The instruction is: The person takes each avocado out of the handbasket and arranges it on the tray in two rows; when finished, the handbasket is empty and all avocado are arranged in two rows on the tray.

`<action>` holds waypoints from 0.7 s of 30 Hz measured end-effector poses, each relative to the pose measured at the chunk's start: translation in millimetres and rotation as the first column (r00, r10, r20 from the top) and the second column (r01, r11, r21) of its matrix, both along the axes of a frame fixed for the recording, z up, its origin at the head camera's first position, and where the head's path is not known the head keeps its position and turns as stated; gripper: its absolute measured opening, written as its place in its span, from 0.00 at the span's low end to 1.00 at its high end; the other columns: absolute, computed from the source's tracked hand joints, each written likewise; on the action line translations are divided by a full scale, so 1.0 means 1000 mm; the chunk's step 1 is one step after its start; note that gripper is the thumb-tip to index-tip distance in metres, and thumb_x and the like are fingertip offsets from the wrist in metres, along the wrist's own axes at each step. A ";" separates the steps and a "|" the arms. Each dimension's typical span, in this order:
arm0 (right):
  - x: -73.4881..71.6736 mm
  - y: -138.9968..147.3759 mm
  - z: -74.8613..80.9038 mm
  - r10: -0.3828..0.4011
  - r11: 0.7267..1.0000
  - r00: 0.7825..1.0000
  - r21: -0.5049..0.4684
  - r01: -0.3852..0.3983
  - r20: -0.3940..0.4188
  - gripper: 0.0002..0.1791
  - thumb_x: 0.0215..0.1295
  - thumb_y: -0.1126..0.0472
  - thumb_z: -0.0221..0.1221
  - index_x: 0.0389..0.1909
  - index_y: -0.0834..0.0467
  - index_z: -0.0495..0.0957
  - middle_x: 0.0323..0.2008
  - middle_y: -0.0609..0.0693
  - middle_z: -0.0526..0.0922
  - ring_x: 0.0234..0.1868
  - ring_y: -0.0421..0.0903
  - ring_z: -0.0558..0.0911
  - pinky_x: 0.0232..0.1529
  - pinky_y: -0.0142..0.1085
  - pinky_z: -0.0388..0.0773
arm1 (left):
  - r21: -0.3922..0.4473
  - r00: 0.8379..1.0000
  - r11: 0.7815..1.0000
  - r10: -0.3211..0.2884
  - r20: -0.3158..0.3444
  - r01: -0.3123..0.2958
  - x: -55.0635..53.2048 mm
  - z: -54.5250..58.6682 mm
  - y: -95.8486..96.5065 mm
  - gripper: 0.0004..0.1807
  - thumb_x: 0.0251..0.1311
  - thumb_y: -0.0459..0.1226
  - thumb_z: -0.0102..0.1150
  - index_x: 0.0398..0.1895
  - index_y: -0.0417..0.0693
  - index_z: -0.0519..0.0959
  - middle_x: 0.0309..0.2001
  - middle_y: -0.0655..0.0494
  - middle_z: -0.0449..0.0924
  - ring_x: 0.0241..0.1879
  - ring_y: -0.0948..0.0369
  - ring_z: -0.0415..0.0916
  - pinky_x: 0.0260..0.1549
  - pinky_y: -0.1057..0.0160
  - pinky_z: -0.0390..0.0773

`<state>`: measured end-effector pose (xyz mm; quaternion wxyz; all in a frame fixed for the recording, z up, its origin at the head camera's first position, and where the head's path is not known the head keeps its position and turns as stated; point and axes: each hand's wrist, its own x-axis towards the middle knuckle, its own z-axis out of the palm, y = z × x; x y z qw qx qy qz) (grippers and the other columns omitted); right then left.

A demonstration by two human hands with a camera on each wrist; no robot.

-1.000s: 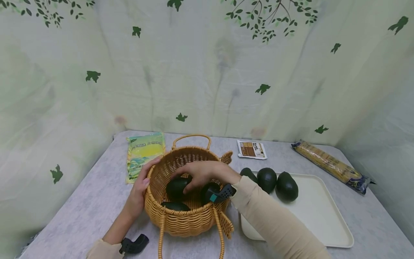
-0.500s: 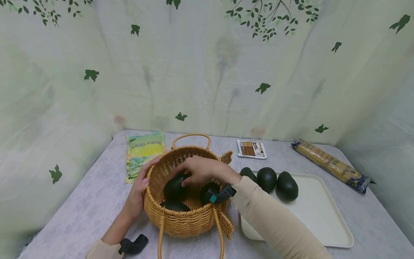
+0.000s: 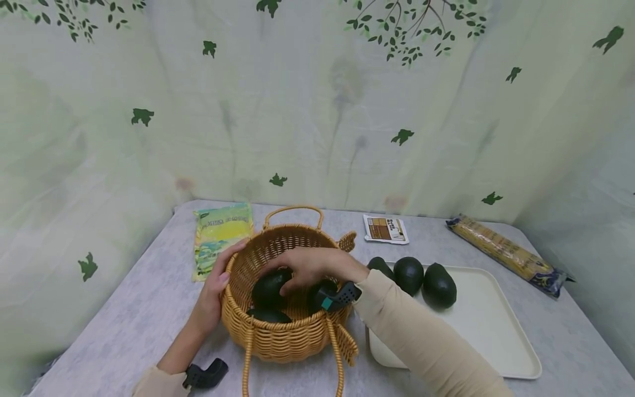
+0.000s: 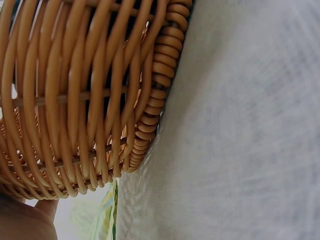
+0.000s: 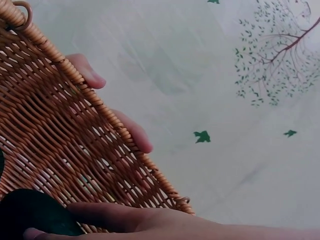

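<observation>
A round wicker basket [image 3: 285, 344] stands in the middle of the table. My left hand [image 3: 212, 295] grips its left rim, and two of that hand's fingertips [image 5: 131, 132] show over the edge in the right wrist view. Inside the basket, my right hand [image 3: 310, 267] holds a dark green avocado [image 3: 268, 289] between thumb and fingers; the far fingertips are hidden behind it. Another avocado [image 3: 268, 316] lies at the basket's near side. A third dark avocado [image 3: 317, 295] sits below the right wrist, partly covered by the hand and wrist strap.
Several avocados [image 3: 439, 286] sit on a white tray [image 3: 491, 331] at the right. Behind lie a yellow-green packet [image 3: 223, 234], a small brown-and-white packet [image 3: 386, 229] and a long pasta-like bag [image 3: 508, 255]. Two basket handles [image 3: 295, 208] stick out, back and front.
The held avocado rises and tips slightly half a second ago, then sits lower again now with my right hand. My left hand stays on the rim.
</observation>
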<state>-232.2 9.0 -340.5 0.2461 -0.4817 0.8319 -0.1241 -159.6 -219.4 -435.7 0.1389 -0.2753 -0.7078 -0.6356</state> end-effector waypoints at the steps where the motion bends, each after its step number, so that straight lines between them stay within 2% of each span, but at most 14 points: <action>1: 0.000 0.000 0.000 -0.003 1.000 1.000 -0.003 0.003 0.003 0.31 0.70 0.59 0.65 0.73 0.46 0.71 0.70 0.46 0.74 0.70 0.42 0.72 0.69 0.38 0.69 | -0.001 1.000 1.000 0.000 0.002 0.000 0.000 0.000 0.000 0.30 0.75 0.35 0.28 0.79 0.39 0.57 0.77 0.55 0.60 0.76 0.65 0.56 0.68 0.74 0.60; 8: 0.000 0.001 -0.001 0.001 1.000 0.999 -0.018 0.000 0.046 0.28 0.69 0.57 0.67 0.68 0.49 0.72 0.65 0.46 0.76 0.64 0.41 0.74 0.65 0.34 0.69 | -0.007 1.000 1.000 0.011 0.017 -0.011 0.000 0.000 0.000 0.30 0.75 0.35 0.28 0.79 0.41 0.58 0.77 0.56 0.61 0.76 0.65 0.56 0.67 0.74 0.61; 15: 0.000 0.001 0.000 0.025 0.999 1.000 0.032 -0.025 0.003 0.30 0.73 0.58 0.62 0.74 0.48 0.69 0.70 0.48 0.74 0.69 0.43 0.72 0.68 0.36 0.68 | 0.003 1.000 1.000 -0.002 -0.011 0.002 -0.001 -0.002 0.000 0.30 0.75 0.35 0.28 0.79 0.39 0.58 0.77 0.56 0.61 0.76 0.65 0.56 0.67 0.74 0.60; 21: 0.000 0.002 0.001 0.020 0.999 0.999 0.026 -0.019 -0.029 0.26 0.75 0.59 0.59 0.72 0.47 0.72 0.67 0.48 0.77 0.67 0.43 0.74 0.66 0.37 0.71 | -0.006 1.000 1.000 -0.016 -0.001 0.016 -0.002 -0.002 -0.001 0.30 0.75 0.35 0.27 0.79 0.39 0.57 0.77 0.60 0.61 0.76 0.66 0.55 0.68 0.73 0.59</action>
